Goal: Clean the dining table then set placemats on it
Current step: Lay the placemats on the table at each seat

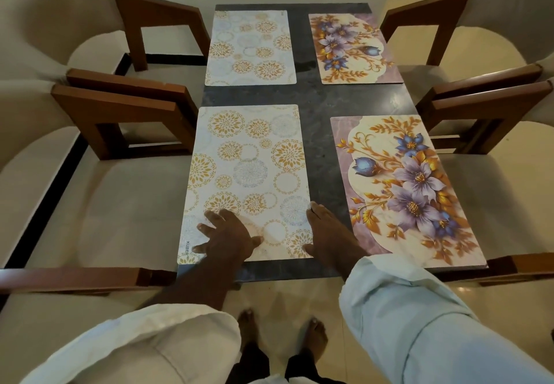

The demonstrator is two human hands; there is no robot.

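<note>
At the table's [317, 108] near-left corner lies a circle mat [248, 167]. The left hand [230, 233] presses flat on it, fingers spread; the right hand [326, 233] rests straight-fingered along its right edge. A second circle mat [250, 48] lies far-left; a far floral mat [353, 49] and near floral mat [404, 185] line the right edge.

Pale loose sleeves [419, 317] rolled up the forearms, dark trousers [254, 365], bare feet [314, 335]

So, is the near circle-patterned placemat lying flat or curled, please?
Flat: the near circle-patterned placemat lies spread on the table, edges down, left hand resting on it.
</note>
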